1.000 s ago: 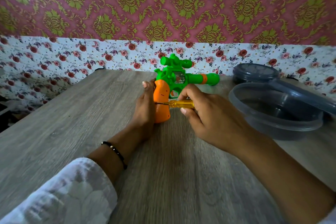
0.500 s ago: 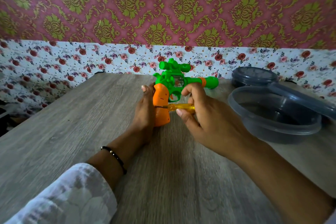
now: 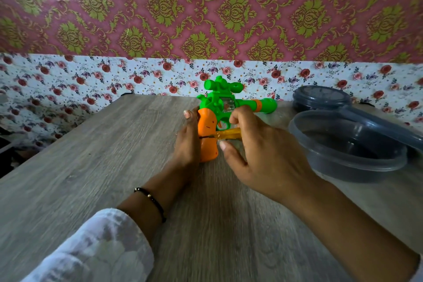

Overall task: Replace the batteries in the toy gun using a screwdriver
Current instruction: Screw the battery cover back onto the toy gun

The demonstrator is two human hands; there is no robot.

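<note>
A green toy gun [image 3: 225,103] with an orange grip [image 3: 207,137] stands upright on its grip on the wooden table, barrel pointing right. My left hand [image 3: 186,144] holds the grip from its left side, fingers wrapped behind it. My right hand [image 3: 258,155] pinches the yellow handle of a small screwdriver [image 3: 226,134]. The screwdriver lies level, and its dark tip touches the right face of the orange grip. Most of the handle is hidden under my fingers.
A grey plastic bowl [image 3: 343,167] sits at the right, with its lid [image 3: 386,128] leaning across its far rim. A second closed grey container [image 3: 321,98] stands behind it by the floral wall. The table's left edge [image 3: 57,139] runs diagonally.
My right thumb and fingers have shifted around the screwdriver handle, as in turning it. The gun and my left hand have stayed in place.
</note>
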